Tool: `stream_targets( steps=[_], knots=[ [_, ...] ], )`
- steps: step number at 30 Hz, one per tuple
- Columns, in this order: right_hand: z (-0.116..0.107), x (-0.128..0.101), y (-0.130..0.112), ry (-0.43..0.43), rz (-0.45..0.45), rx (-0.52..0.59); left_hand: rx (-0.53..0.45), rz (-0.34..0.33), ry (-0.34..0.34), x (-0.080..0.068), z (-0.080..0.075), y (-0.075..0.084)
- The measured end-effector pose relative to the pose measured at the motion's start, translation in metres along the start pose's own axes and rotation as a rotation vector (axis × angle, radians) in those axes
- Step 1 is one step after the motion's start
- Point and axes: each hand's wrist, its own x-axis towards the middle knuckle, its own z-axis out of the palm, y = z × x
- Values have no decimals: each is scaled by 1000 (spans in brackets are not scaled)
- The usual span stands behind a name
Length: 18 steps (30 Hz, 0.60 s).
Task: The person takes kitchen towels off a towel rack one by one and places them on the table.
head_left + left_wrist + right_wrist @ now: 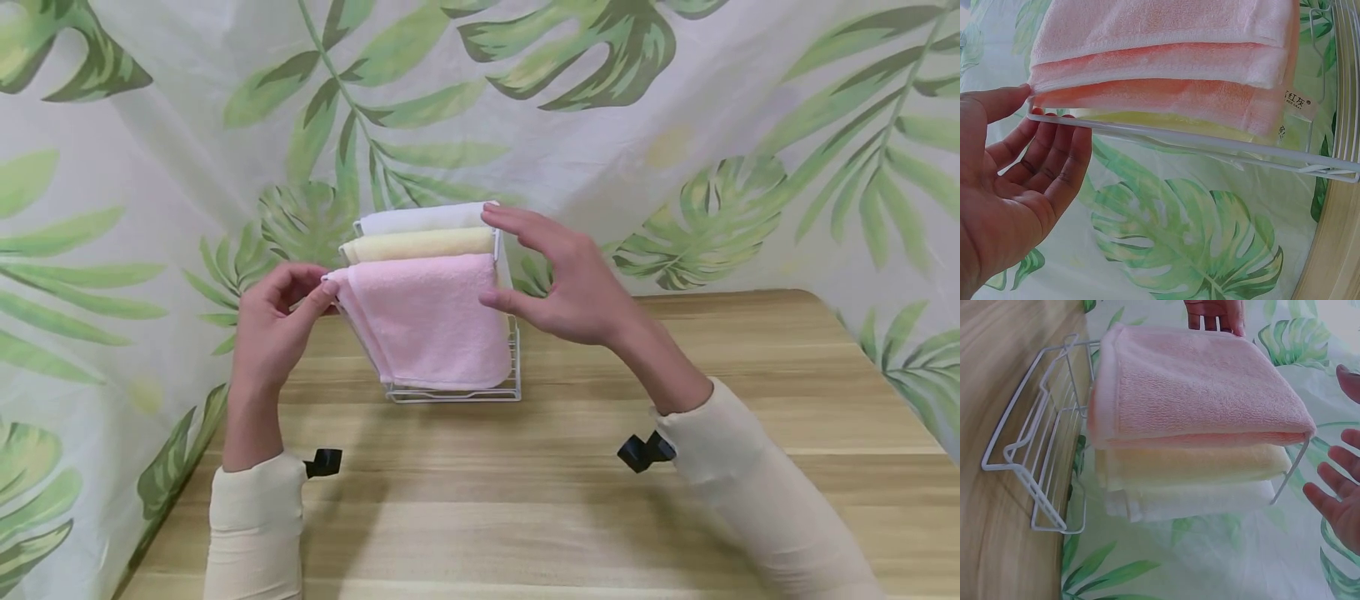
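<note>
A white wire rack (453, 397) carries three towels hung over its bars. The pink towel (427, 321) is in front, then a pale yellow towel (420, 244), with a white towel (427, 218) at the back. My left hand (273, 325) pinches the pink towel's upper left corner at the rack's wire; in the left wrist view the thumb lies at the towel's edge, the fingers behind the wire. On the other side, my right hand (573, 287) is spread beside the towels' right ends, and the right wrist view shows a gap between its fingers (1338, 481) and the rack.
The rack stands on a wood-grain table (480, 500), near its back edge. Behind hangs a leaf-print cloth (585, 158). A printed tag (1297, 103) shows beside the pink towel. Black camera mounts (324, 462) stick out from both sleeves.
</note>
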Motion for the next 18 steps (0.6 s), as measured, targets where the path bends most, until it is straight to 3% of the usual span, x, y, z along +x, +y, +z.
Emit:
stream_targets(
  steps=[18],
  knots=[
    [4, 30, -1, -58, -49, 128, 20, 12, -25, -1, -2, 0]
  ],
)
